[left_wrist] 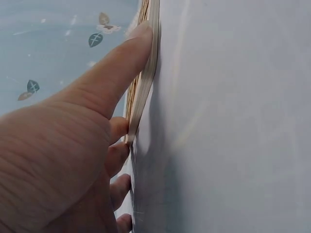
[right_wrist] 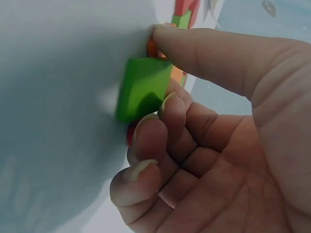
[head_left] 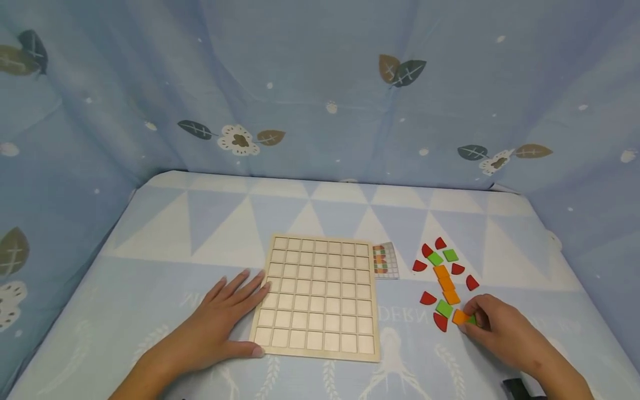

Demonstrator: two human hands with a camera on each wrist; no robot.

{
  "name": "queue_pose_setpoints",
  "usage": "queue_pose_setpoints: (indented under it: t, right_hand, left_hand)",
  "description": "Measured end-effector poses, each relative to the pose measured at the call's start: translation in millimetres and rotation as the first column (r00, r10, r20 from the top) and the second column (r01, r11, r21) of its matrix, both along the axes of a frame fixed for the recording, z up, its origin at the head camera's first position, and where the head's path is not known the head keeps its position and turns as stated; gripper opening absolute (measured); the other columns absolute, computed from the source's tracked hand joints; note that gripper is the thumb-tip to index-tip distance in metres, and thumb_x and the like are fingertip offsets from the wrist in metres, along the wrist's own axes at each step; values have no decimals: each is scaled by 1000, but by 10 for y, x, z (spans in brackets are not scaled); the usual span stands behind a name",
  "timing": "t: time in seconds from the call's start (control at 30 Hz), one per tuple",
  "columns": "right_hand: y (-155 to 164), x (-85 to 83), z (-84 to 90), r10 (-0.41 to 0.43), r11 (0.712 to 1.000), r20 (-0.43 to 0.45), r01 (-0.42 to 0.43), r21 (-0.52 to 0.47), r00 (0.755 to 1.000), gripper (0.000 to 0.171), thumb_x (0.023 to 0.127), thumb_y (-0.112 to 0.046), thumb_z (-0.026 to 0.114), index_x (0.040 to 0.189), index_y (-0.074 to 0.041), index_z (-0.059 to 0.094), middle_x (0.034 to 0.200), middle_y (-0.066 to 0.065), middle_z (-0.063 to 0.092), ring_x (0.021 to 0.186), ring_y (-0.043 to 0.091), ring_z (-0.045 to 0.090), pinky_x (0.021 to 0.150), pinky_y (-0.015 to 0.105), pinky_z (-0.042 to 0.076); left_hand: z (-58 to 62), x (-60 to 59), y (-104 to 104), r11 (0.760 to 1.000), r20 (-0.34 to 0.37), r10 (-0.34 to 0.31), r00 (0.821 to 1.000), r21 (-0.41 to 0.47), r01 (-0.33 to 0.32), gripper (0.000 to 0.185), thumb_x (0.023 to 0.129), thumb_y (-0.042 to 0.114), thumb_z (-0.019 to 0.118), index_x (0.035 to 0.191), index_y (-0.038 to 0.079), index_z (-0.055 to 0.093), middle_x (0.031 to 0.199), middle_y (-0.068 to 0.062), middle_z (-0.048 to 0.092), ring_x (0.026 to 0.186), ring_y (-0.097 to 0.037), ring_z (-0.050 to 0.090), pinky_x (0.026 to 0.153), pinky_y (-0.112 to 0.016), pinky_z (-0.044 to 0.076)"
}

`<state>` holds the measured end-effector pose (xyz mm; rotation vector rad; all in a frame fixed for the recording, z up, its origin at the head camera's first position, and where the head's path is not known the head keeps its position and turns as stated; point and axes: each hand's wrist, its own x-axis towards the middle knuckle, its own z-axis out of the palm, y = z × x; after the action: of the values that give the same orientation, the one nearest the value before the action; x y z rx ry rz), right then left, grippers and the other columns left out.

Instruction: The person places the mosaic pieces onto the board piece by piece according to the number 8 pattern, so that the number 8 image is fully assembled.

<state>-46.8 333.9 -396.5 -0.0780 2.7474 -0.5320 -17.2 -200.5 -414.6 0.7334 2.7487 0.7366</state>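
A square wooden board point(head_left: 317, 297) with a grid of shallow cells lies on the table cloth. My left hand point(head_left: 215, 322) is spread flat at its left side, forefinger and thumb touching the frame. In the left wrist view the thumb point(left_wrist: 116, 68) lies against the board's edge point(left_wrist: 146, 80). To the right of the board, my right hand point(head_left: 505, 330) pinches an orange square tile point(head_left: 459, 317) between thumb and forefinger. A green square tile point(right_wrist: 144, 87) sits right beside it, under the curled fingers, and is partly hidden in the head view.
Several red quarter-round pieces point(head_left: 440, 321), green squares point(head_left: 444, 309) and orange squares point(head_left: 446, 283) lie scattered near the right hand. A small printed pattern card point(head_left: 391, 261) is partly under the board's right edge. A black object point(head_left: 516, 388) is by the right wrist. Blue curtains point(head_left: 320, 83) surround the table.
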Motion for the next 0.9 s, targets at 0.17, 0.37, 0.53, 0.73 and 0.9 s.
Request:
queue_pose_setpoints:
  t: [0.17, 0.37, 0.53, 0.73, 0.9]
  right_hand:
    - [-50, -19, 19, 25, 1000, -24, -25, 2, 999, 31, 86, -17, 87, 101, -7, 62, 76, 1, 47, 72, 18, 46, 56, 27, 37]
    - [-120, -37, 58, 40, 999, -45, -39, 30, 998, 27, 86, -15, 87, 98, -8, 64, 75, 1, 46, 71, 17, 47, 56, 26, 39]
    - [-216, -43, 134, 121, 992, -155, -124, -10, 980, 21, 86, -12, 87, 96, -11, 68, 75, -4, 48, 71, 14, 48, 57, 24, 43]
    - [-546, -184, 283, 230, 969, -289, -246, -20, 929, 16, 89, -12, 84, 103, -16, 75, 85, -13, 61, 75, 7, 53, 65, 26, 53]
    - [-884, -366, 391, 305, 947, -296, -322, -10, 905, 15, 93, -16, 80, 108, -16, 77, 89, -14, 65, 72, 3, 55, 65, 27, 53]
  left_hand:
    - [-2, 4, 2, 1000, 9, 4, 1000, 6, -4, 106, 83, 75, 68, 167, 22, 31, 174, 3, 17, 160, -33, 8, 123, -59, 4]
    - [-18, 2, 0, 1000, 23, 8, 1000, 23, -9, 106, 82, 73, 71, 167, 21, 31, 174, 2, 17, 160, -34, 7, 123, -60, 2]
    - [-19, 4, -3, 999, 38, 14, 999, 46, -16, 107, 81, 71, 73, 167, 22, 31, 174, 2, 17, 160, -33, 6, 123, -60, 0]
    - [-56, 8, -18, 991, 73, 1, 997, 132, -11, 104, 85, 66, 74, 166, 19, 31, 174, -2, 17, 160, -36, 2, 122, -63, -5]
    - [-83, 16, -26, 985, 84, -8, 996, 173, -7, 103, 86, 64, 76, 167, 19, 30, 175, -3, 14, 160, -36, -1, 123, -54, -12]
